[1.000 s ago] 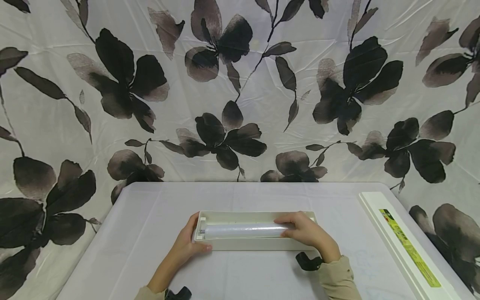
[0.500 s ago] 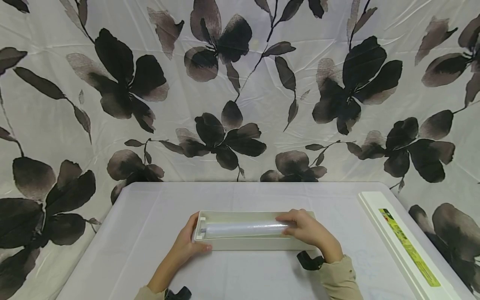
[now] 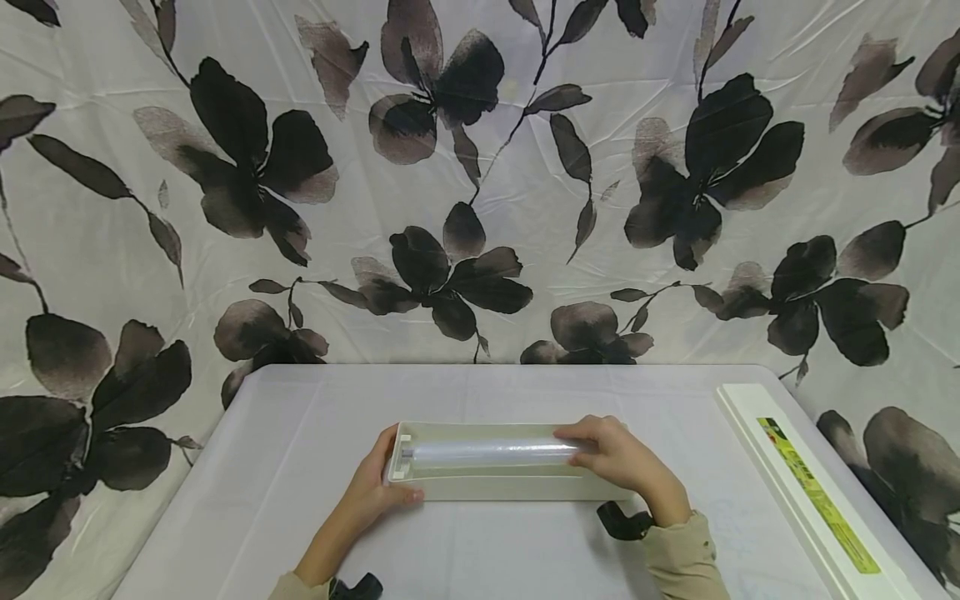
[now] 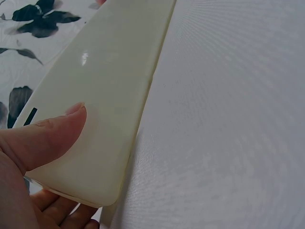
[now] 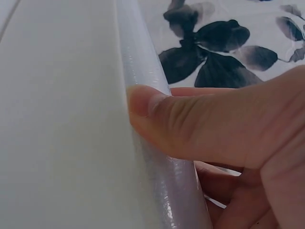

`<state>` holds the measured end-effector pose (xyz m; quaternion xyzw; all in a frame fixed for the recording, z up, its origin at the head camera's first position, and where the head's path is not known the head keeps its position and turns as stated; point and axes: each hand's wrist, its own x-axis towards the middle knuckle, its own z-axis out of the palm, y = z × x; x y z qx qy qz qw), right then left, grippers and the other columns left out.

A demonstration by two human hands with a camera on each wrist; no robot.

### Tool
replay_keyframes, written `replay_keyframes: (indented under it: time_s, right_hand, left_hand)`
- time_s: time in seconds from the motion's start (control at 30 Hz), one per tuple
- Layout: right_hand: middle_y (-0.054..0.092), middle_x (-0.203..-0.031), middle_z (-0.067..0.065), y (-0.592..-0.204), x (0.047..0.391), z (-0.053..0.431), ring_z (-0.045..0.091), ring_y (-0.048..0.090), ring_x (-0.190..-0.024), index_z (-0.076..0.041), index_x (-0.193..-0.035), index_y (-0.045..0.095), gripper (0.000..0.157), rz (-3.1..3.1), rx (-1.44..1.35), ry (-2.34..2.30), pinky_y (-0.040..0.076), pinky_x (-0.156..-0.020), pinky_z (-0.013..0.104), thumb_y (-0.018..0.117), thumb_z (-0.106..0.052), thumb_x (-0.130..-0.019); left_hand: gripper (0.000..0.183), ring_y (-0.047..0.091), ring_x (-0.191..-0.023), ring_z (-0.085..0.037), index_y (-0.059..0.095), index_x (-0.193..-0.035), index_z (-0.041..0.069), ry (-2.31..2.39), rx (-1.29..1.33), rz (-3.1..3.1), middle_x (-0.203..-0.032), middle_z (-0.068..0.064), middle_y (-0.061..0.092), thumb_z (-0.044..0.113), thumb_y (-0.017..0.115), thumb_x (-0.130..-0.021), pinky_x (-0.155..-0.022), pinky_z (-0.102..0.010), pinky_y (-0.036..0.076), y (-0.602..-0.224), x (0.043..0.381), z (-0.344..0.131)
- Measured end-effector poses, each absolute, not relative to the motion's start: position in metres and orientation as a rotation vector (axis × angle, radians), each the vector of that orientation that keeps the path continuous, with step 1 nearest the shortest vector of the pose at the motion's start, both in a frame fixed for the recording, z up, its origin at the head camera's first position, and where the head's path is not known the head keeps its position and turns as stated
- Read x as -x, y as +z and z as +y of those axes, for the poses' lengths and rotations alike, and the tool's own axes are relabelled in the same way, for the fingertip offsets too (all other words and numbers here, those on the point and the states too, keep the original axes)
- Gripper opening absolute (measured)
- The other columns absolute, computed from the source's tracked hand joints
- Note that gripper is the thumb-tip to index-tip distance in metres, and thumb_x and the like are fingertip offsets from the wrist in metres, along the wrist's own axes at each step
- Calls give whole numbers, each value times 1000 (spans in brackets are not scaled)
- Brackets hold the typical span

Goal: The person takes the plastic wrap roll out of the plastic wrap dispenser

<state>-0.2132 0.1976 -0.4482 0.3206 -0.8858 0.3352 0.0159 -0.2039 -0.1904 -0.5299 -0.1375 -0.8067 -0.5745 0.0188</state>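
Observation:
A long off-white cling film dispenser box [image 3: 495, 488] lies crosswise on the table with its top off. Inside it is a roll of cling film [image 3: 480, 452], glossy and translucent. My left hand [image 3: 372, 477] grips the box's left end, thumb on the near wall, as the left wrist view also shows with the thumb [image 4: 57, 136] flat on the plastic. My right hand [image 3: 621, 457] holds the roll near its right end. In the right wrist view the thumb [image 5: 157, 112] presses the near side of the film; fingers go round the far side, partly hidden.
A long white lid [image 3: 750, 408] with a yellow label [image 3: 817, 492] lies slanted along the table's right side. The table [image 3: 480, 550] has a white cover. Behind it hangs a floral cloth [image 3: 480, 183]. Black straps or mounts sit at both wrists.
My right hand has shifted slightly up and to the right, and the roll has risen a little within the box. My left hand and the box have stayed put.

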Motion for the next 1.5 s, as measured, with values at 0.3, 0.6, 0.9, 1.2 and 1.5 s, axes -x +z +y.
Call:
replay_keyframes:
  time_s: [0.3, 0.6, 0.9, 1.2, 1.5]
  right_hand:
    - [72, -106, 12, -447, 211, 199, 26, 67, -99, 4, -114, 71, 37, -2687, -1028, 1053, 54, -87, 41, 78, 2, -78]
    - [72, -105, 13, -442, 209, 200, 27, 67, -97, 4, -112, 71, 35, -2624, -1030, 1060, 55, -84, 40, 78, 4, -77]
    - [72, -103, 10, -435, 206, 208, 26, 67, -95, 1, -112, 72, 36, -2628, -952, 1017, 54, -84, 41, 80, 3, -77]
    - [73, -102, 10, -430, 202, 214, 23, 67, -91, 0, -112, 73, 37, -2605, -852, 1024, 55, -79, 37, 80, 4, -76]
    - [73, -101, 10, -428, 201, 220, 22, 67, -90, 2, -112, 73, 37, -2601, -779, 1024, 55, -75, 35, 81, 3, -75]
  left_hand:
    - [97, 49, -119, -26, 38, -147, 10, -1777, 442, -2501, -138, -11, 55, 16, 87, -62, -106, -57, 28, -532, 203, -191]
    - [97, 51, -115, -25, 40, -146, 10, -1777, 446, -2489, -134, -10, 57, 15, 87, -62, -102, -54, 33, -532, 203, -192]
    - [97, 45, -126, -31, 39, -145, 9, -1791, 446, -2485, -139, -13, 54, 13, 87, -61, -108, -62, 24, -532, 202, -191]
    - [99, 41, -132, -35, 38, -146, 8, -1798, 436, -2484, -144, -16, 50, 14, 87, -61, -109, -65, 20, -531, 203, -190]
    - [98, 43, -130, -35, 38, -146, 8, -1780, 441, -2489, -143, -16, 51, 16, 87, -61, -108, -67, 21, -531, 203, -190]
